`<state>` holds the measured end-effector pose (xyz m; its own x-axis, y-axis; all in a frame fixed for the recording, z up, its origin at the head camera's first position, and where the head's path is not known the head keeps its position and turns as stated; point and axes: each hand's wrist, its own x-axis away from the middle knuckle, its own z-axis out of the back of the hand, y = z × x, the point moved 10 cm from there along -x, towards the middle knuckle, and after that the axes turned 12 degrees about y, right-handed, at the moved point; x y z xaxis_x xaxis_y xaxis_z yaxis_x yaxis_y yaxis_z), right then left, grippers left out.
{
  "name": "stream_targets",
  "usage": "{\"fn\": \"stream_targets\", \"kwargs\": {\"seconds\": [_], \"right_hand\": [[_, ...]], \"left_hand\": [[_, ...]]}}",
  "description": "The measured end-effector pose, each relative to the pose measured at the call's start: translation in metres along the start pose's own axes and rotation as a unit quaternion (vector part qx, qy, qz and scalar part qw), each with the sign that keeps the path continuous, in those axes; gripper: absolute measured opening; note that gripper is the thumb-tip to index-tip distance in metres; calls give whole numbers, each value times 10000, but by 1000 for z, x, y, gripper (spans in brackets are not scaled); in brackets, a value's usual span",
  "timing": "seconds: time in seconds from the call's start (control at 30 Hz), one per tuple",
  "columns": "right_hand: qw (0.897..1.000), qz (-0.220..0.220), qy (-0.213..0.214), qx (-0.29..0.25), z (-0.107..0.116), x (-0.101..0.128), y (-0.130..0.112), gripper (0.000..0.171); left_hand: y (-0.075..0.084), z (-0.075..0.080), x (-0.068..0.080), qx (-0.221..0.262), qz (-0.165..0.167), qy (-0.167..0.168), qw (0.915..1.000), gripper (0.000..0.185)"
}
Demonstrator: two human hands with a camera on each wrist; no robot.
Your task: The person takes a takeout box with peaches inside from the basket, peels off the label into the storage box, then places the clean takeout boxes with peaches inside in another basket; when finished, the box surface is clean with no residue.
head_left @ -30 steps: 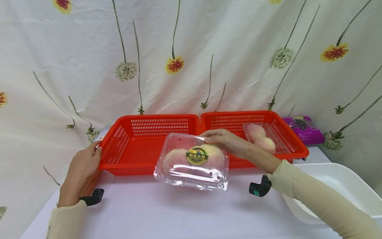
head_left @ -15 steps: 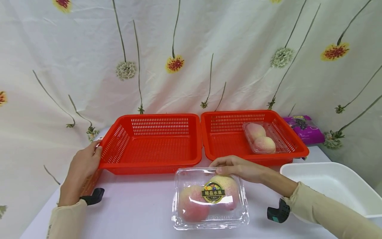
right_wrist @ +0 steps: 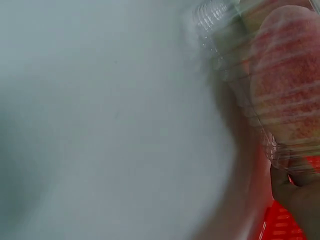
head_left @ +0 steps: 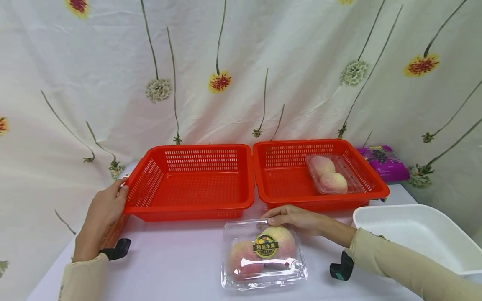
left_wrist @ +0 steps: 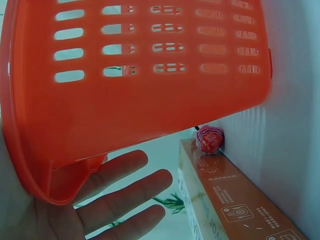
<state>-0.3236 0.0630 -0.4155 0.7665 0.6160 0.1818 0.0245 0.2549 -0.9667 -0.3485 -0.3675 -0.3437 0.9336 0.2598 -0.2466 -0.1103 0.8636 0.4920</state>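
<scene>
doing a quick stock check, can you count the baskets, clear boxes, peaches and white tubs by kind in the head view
red rectangular plastic baskets: 2
clear rectangular plastic boxes: 2
round pink-and-yellow peaches: 4
white rounded tub: 1
total: 9

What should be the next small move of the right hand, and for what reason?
Probably settle the clear peach box flat on the table before loosening the right hand, because that hand pinches the box's far edge, and the views do not show whether its base rests there.
</scene>
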Motion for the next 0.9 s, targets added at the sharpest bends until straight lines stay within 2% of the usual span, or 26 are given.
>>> {"fn": "stream_targets", "kwargs": {"seconds": [0.2,0.43,0.6,0.77,0.9], "right_hand": [[9995,-203,151,195,7,-10,6,43],[9996,-123,138,192,8,-13,11,44],[9964,-281,732,336,16,-9,13,44],[9853,-569,1521,530,25,-1,15,52],[9832,-260,1611,823,25,7,6,54]], "left_hand": [[-2,0,1,106,81,-28,9999,60],[-2,-2,2,187,163,-73,9997,61],[-4,-3,2,195,164,-72,9996,61],[-4,-3,1,158,129,-52,9998,62],[-3,-3,1,131,98,-41,9999,61]]}}
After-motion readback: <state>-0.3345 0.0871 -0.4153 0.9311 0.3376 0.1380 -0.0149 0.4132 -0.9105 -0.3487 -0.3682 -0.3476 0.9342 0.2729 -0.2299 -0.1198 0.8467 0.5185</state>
